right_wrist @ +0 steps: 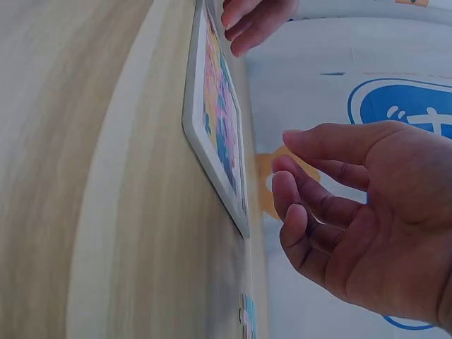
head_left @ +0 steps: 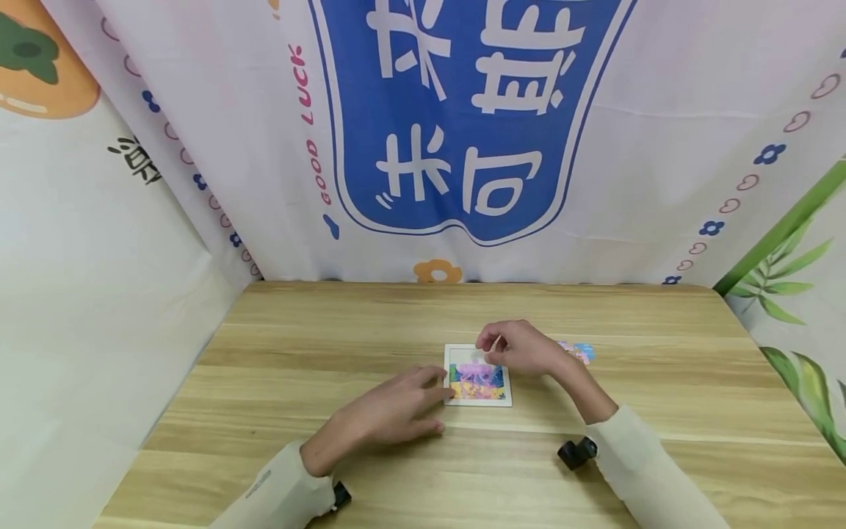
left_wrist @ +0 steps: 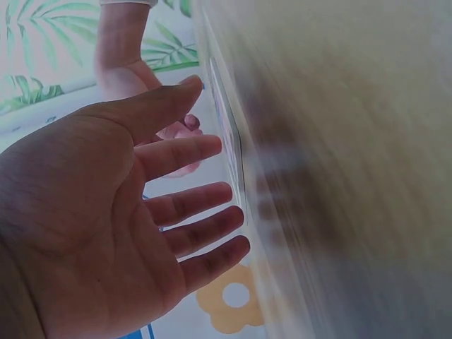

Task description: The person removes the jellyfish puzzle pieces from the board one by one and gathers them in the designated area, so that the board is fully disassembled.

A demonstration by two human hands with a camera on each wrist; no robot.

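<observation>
Jigsaw tray (head_left: 489, 402), white-rimmed, lies flat on the desk (head_left: 317, 330) between the hands, filled lower down but pale along its top. I have the left hand (head_left: 403, 408) at its left edge, fingers extended and gripping nothing; the right hand (head_left: 526, 347) hovers by the upper right corner, fingers loosely bent and empty. I judge assembly partway through; next calls for pinching up the loose pieces (head_left: 584, 353) beyond the right wrist and seating them in that gap.
</observation>
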